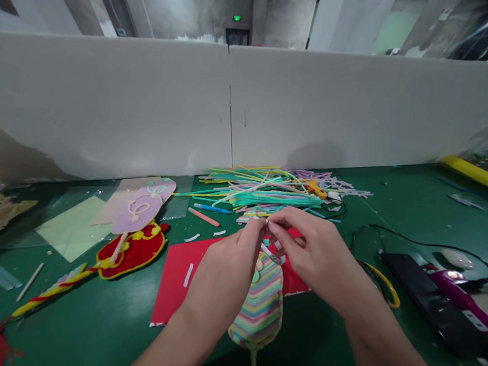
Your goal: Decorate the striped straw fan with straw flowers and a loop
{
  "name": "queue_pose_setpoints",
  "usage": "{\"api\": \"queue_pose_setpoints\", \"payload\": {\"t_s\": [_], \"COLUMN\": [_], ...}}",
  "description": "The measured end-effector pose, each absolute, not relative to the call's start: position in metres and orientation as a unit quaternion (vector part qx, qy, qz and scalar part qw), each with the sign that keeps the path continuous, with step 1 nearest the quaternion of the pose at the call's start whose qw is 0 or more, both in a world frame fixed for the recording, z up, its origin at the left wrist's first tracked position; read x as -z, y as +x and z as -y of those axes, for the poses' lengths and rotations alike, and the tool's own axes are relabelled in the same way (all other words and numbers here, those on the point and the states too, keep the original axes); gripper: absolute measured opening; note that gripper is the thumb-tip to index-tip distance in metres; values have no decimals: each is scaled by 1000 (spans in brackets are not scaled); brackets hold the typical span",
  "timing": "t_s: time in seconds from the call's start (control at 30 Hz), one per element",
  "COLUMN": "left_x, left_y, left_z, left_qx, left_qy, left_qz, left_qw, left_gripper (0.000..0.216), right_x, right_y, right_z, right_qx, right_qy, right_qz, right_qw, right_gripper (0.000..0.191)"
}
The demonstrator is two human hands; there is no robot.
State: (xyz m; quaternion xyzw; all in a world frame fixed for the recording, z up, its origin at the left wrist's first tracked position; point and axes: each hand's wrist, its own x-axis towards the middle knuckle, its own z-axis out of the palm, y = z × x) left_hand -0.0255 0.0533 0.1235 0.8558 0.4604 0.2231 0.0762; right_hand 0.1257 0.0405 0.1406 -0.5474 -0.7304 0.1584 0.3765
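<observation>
My left hand (236,256) and my right hand (309,245) meet at the fingertips, both closed in a pinch. A tiny white piece (267,221) shows between the fingertips; its kind is too small to make out. Just below them is a fan-shaped craft piece (259,310) with pastel zigzag stripes, small round pieces near its top and a thin handle pointing toward me. A pale narrow strip (269,253) crosses its upper part, partly hidden by my fingers. Under my hands lies a red sheet (171,277) with a white strip (188,275) on it.
Behind my hands lies a heap of pastel pipe cleaners (261,190), with an orange glue gun (315,189) at its right. A purple fan (139,210) and a red fan (132,252) lie left. On the right are a black power bank-like block (418,288), a magenta device (461,296) and cables.
</observation>
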Motion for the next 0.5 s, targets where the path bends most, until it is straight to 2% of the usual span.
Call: {"api": "queue_pose_setpoints", "payload": {"t_s": [0.4,0.5], "left_x": [-130,-130], "left_y": [-32,-32], "left_z": [-62,-66], "left_qx": [-286,-315], "left_qy": [829,810], "left_qz": [-450,-444], "left_qw": [166,217], "left_gripper": [16,18], "right_x": [-144,-144], "right_y": [125,125], "right_z": [-38,-40], "right_qx": [-204,-248], "right_qy": [-526,-517], "right_qz": [741,729], "right_qw": [364,375], "right_gripper": [13,13]}}
